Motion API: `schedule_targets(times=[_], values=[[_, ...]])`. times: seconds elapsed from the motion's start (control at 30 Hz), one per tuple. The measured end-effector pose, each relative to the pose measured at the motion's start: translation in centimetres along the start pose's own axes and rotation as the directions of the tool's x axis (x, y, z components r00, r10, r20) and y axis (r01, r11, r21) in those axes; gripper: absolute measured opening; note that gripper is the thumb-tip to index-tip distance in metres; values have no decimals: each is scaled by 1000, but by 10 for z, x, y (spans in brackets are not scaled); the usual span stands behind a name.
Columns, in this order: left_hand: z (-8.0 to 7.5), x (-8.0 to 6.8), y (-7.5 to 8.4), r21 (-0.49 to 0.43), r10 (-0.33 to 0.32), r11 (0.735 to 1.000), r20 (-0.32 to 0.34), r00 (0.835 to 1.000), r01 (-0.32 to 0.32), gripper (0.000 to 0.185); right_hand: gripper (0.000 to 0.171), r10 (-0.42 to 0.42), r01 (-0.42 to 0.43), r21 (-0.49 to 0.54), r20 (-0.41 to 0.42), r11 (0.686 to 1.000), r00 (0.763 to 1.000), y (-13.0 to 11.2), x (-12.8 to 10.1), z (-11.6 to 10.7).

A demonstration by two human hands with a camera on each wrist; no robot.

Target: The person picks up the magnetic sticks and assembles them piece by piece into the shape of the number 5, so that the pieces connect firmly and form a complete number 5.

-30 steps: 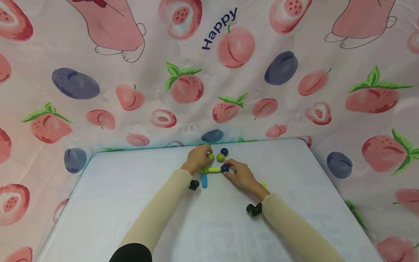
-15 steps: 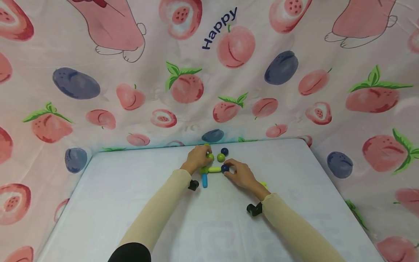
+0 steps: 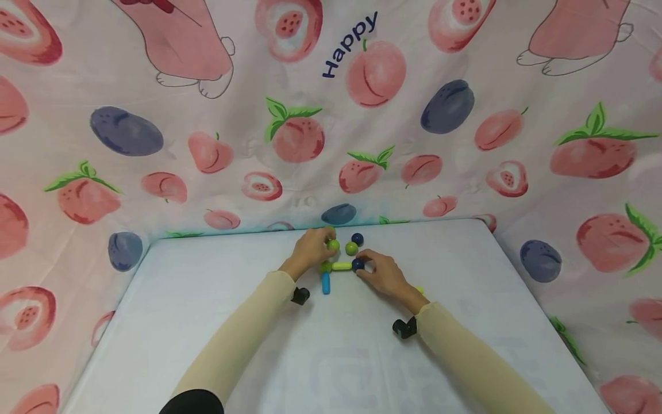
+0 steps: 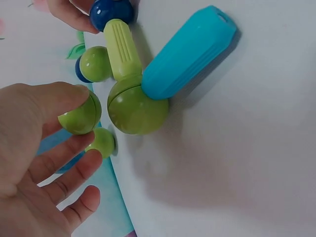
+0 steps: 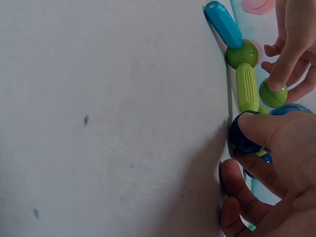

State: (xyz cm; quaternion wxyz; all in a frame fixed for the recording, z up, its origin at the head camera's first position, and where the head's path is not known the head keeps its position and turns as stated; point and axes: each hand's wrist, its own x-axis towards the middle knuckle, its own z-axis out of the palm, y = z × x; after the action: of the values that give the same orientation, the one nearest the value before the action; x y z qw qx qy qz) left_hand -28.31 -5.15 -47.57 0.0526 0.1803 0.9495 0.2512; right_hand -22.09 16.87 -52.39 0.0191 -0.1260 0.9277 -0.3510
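Note:
My left hand pinches a green ball between thumb and finger, the other fingers loosely spread. Beside it lies a joined piece: a green ball with a bright blue rod and a yellow-green rod set into it. At the yellow-green rod's far end is a dark blue ball. My right hand pinches that dark blue ball between thumb and fingers, its lower fingers resting near the table top.
Behind the hands stand a loose green ball and a dark blue ball. Another green ball lies past my left fingers. A yellow piece shows partly behind my right wrist. The white table ends at a fruit-print cloth.
My left wrist and forearm have shifted slightly to the left. Both hands keep the same balls, and the joined rods lie as before.

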Motion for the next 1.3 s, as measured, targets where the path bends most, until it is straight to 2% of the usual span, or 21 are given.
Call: schedule_targets(times=[0.27,0.6,0.83,1.03,1.3], values=[[-5,-16,-6,-82,43,996,-36,998,-45,33,37,8,-8,-12,-3,1000,1000,2,2,2],[-10,-45,-15,-201,116,969,-151,982,-146,27,36,31,-31,3,-5,1000,999,2,5,2],[-6,-71,-19,-283,97,949,-152,984,-137,29,36,39,-39,-1,-7,999,999,3,6,1],[3,-90,-24,-299,82,946,-164,983,-129,30,36,36,-36,0,-7,999,999,2,6,1],[11,-108,-27,-310,36,947,-154,987,-82,28,35,44,-44,1,-4,999,999,1,7,-2]])
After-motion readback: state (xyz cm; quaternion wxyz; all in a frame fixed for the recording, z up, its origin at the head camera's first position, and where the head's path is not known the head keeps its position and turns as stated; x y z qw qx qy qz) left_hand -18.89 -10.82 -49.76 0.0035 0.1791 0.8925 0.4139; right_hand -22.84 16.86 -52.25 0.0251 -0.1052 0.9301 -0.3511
